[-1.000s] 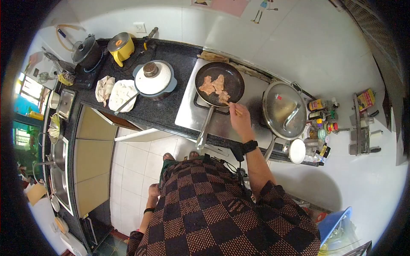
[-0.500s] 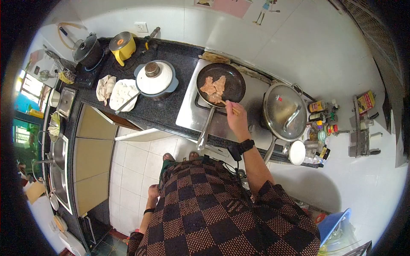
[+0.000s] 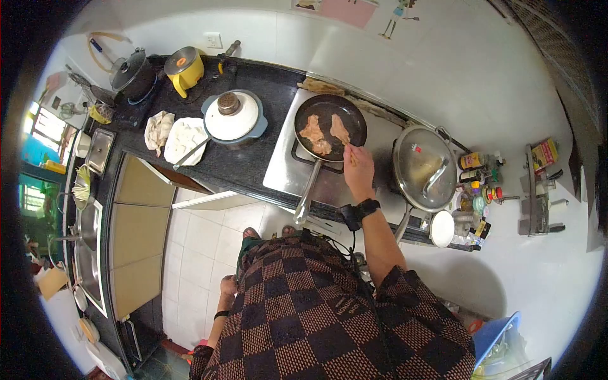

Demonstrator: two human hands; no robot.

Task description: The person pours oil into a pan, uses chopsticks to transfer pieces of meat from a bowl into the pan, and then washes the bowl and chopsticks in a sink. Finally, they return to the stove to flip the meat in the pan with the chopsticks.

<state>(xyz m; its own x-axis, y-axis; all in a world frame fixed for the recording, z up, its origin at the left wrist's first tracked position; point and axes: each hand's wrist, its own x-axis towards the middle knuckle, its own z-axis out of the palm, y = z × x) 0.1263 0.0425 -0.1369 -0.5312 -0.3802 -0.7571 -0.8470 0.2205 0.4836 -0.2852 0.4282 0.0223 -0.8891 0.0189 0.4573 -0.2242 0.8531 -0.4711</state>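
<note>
My right hand (image 3: 359,170) is closed around wooden chopsticks (image 3: 348,149) at the near rim of a dark frying pan (image 3: 347,107). The chopstick tips are at a slice of meat (image 3: 339,128) on the pan's right side. More pale-brown meat (image 3: 312,130) lies to its left, with a small piece below it. The pan's metal handle (image 3: 308,192) points toward me, with no hand on it. My left hand (image 3: 228,285) hangs low beside my body over the floor, its fingers curled; what they hold, if anything, is hidden.
A steel stove (image 3: 283,171) bears the frying pan and a glass-lidded pan (image 3: 423,168). To the left are a white-lidded pot (image 3: 233,117), a cleaver-like utensil on white cloth (image 3: 185,140), and a yellow cooker (image 3: 183,66). Bottles (image 3: 472,175) crowd the right end. A cabinet door (image 3: 209,201) stands open.
The right-hand slice of meat has parted from the rest and moved right. My right hand has shifted slightly right with the chopsticks. My left hand stays where it was.
</note>
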